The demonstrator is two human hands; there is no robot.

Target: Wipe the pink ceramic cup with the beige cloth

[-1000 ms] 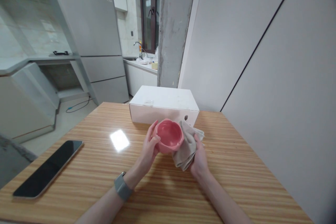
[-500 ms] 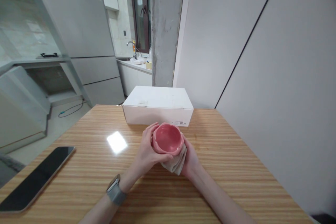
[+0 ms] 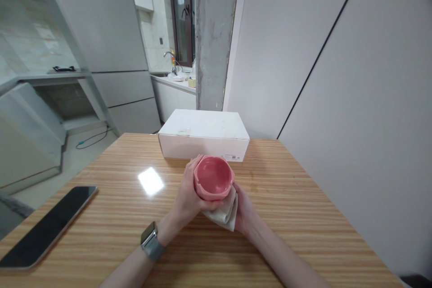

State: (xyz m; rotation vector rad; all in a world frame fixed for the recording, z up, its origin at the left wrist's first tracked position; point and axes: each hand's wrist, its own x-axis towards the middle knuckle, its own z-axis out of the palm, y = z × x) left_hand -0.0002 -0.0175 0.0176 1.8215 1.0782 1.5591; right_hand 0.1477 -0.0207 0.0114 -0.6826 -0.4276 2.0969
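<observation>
A wooden table [image 3: 303,216] fills the lower half of the frame, and a white box [image 3: 204,137] sits at its far edge, just above the centre. A dark phone [image 3: 47,227] lies flat at the lower left, well apart from the hands.

The pink bowl [image 3: 213,176] is held just below the middle of the frame, lifted off the table and tipped so its open mouth faces the camera. The left hand [image 3: 187,195] grips it from the left side, fingers curled and clamped on the outer wall, thumb near the rim; a grey watch [image 3: 150,242] shows on that wrist. The right hand [image 3: 243,209] sits under and to the right of the bowl, closed on a beige cloth [image 3: 224,209] that is pressed against the bowl's underside (its fingers are mostly hidden behind cloth and bowl, so how tightly they close cannot be told exactly).

The step in hand looks like wiping the bowl's outside with the cloth. To do it well, the left hand should be the steady one, its grip firm on the wall rather than pinching the scalloped rim, which looks like glazed ceramic and likely slick. The cloth hand does better with a flat, spread pad of fabric than with a bunched wad, so that it follows the curve. Turning the bowl a little between strokes would bring the parts under the left fingers within reach. Working low over the table limits the harm of a slip.
</observation>
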